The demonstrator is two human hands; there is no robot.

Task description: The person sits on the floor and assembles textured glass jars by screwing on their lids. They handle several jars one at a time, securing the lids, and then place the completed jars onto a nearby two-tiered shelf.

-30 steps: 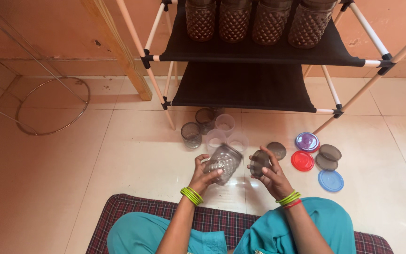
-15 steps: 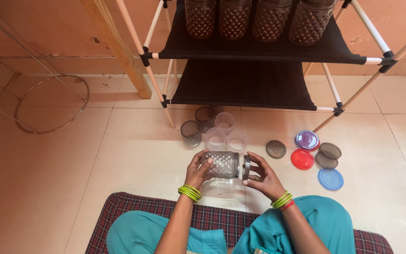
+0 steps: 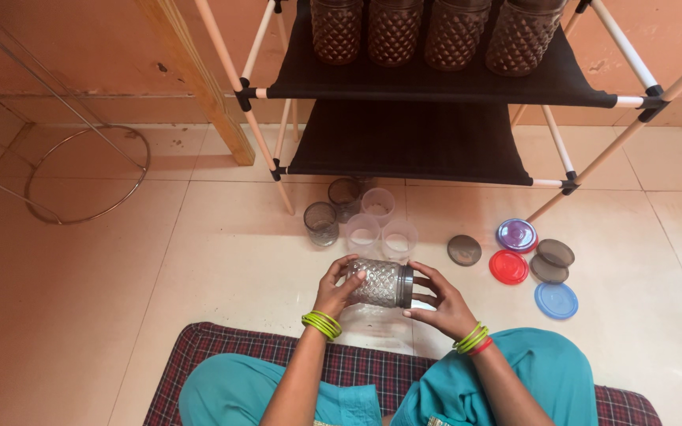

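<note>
My hands meet over one clear, diamond-embossed plastic jar (image 3: 380, 282): the left hand (image 3: 335, 289) cups its base end, fingers wrapped around the faceted wall, while the right hand (image 3: 441, 298) has its fingertips curled on the dark lid (image 3: 406, 285) at the other end. A second ago the jar stood tilted in the left hand alone, with the right hand beside it; now it lies sideways between both, lid seated on its mouth, which I read as the capping stage, though I cannot tell whether the lid is turned fully home. Just beyond my hands stand open containers on the tiled floor: two smoky-tinted ones (image 3: 321, 222) and three clear ones (image 3: 399, 239). To the right of my right hand lie loose round lids, grey (image 3: 464, 250), purple (image 3: 517, 234), red (image 3: 508, 267), another grey (image 3: 555, 253) and blue (image 3: 556, 300). Farther ahead, a black fabric shelf (image 3: 467, 87) on pale poles carries four dark embossed jars (image 3: 439, 31).
</note>
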